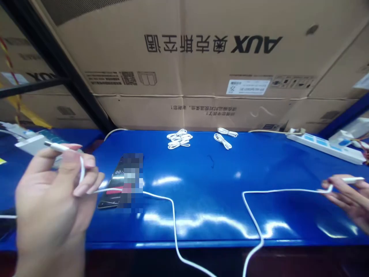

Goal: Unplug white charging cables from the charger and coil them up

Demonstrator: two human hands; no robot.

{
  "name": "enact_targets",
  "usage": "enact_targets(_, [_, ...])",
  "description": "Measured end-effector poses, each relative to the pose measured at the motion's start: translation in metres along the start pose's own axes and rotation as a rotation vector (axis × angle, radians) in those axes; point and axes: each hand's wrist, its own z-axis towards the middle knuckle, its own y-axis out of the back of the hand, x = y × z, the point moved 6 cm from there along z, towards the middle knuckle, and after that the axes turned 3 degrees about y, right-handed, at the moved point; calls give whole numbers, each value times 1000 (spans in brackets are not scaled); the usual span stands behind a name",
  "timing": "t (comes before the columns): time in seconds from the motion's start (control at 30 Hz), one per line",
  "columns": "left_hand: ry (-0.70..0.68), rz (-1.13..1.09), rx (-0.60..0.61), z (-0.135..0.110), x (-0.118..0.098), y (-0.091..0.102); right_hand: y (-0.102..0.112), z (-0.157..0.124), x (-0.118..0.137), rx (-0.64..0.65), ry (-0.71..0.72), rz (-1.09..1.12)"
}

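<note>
Nearest the lens, one end of a single white cable [173, 215] is pinched between thumb and fingers of the left hand [54, 196], which is blurred; the plug is seen jutting past the fingertips. Its other end is pinched by the right hand [350, 198], cut off at the frame edge. Between them the cable is laid over the blue table [219, 173], and its loop is lost below the picture. One phone [115, 184], partly pixelated, is seen beside the left hand. Farther back, two coiled cables [225, 137] are counted; a cluster [179, 139] beside them cannot be counted. One power strip [325, 145] is set at the right, before stacked cardboard boxes [201, 57]
</note>
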Motion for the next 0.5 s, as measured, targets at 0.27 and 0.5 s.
enact_targets(0.27, [-94,595,775,-88,24,-116,-133,-53,61,579,371,-267])
enact_targets(0.5, [-195,987,1100,-162,88,-130,-175,-91,71,864,242,-155])
